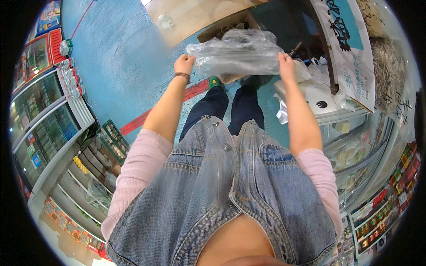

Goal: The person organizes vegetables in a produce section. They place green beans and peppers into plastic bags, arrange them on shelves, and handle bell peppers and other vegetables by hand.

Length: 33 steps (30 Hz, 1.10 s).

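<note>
A sheet or bag of clear plastic (236,58) is stretched between my two hands, crumpled along its upper edge. My left hand (184,65), with a dark band at the wrist, pinches its left end. At the other end, my right hand (287,68) grips the plastic in a closed fist. Below the plastic, partly covered by it, stands an open cardboard box (213,30) whose contents I cannot make out. A green shoe (214,81) shows just under the plastic's lower edge.
On the right is a glass display case (352,139) with plastic bags (319,68) and a white printed carton (352,76) on top. Glass-door coolers (40,99), shrink-wrapped bottles (73,81) and a green crate (114,141) line the left. A red stripe (138,120) crosses the blue floor (133,60).
</note>
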Tool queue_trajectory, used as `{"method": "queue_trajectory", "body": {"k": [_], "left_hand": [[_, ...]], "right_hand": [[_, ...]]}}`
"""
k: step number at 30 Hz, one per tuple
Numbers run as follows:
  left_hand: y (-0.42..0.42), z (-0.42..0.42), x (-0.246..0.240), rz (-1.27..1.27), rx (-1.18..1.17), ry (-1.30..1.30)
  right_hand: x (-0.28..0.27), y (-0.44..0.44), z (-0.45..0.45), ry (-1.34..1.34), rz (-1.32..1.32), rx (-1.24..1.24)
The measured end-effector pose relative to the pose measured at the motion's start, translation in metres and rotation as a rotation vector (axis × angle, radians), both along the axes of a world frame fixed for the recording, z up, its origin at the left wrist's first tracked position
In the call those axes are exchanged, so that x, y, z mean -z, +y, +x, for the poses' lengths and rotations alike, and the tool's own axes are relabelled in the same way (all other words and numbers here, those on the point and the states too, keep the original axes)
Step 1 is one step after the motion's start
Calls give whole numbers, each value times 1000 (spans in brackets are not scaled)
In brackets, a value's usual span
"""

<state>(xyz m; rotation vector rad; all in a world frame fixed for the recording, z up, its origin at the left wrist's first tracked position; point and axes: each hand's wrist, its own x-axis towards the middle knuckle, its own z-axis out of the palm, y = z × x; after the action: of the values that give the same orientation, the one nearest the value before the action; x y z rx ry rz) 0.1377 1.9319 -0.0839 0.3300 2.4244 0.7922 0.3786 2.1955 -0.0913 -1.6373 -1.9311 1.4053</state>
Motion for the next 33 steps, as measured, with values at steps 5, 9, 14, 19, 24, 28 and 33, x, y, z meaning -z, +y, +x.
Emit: {"method": "queue_trajectory", "body": {"k": [5, 9, 14, 19, 24, 28, 33], "left_hand": [[-20, -17, 2, 153, 137, -104], [-28, -23, -11, 77, -32, -75], [-12, -13, -31, 283, -39, -462], [19, 11, -54, 517, -78, -665], [41, 18, -78, 679, -62, -619], [45, 17, -90, 615, -89, -673], [59, 19, -102, 727, -69, -905]], "right_hand": [[1, 4, 7, 82, -5, -632], [3, 9, 5, -209, 83, -285], [-66, 9, -41, -160, 440, -607], [-185, -3, -85, 966, -628, -678], [-139, -51, -87, 185, -230, -893], [-86, -57, -72, 95, 455, -536], [-98, -64, -80, 181, 419, -754]]}}
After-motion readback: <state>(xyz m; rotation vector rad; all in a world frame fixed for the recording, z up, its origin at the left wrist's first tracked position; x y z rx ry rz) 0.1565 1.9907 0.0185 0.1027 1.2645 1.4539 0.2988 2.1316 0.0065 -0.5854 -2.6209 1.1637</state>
